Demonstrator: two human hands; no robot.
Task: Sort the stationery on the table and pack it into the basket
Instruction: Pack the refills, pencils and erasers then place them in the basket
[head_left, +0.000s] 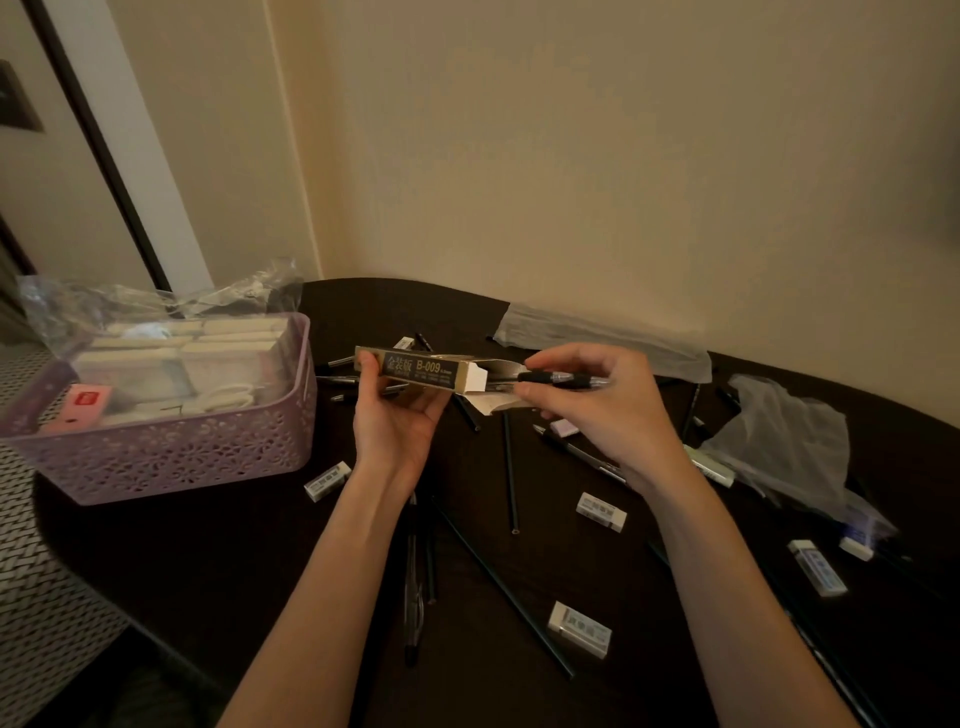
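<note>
My left hand (397, 415) grips a long gold and black pen box (421, 368) marked B-009, held level above the dark table (218, 545). The box's right end flap is open. My right hand (597, 400) pinches a black pen (563, 378) whose tip points into that open end. The purple lattice basket (171, 457) stands at the left, holding white boxes, scissors and a pink item. Loose black pens (511, 480) and white erasers (601, 512) lie scattered over the table.
Clear plastic bags lie at the back (602, 338) and at the right (784, 441), and another sits behind the basket (156, 301). A wall closes the far side. A patterned surface (31, 571) borders the table's left edge.
</note>
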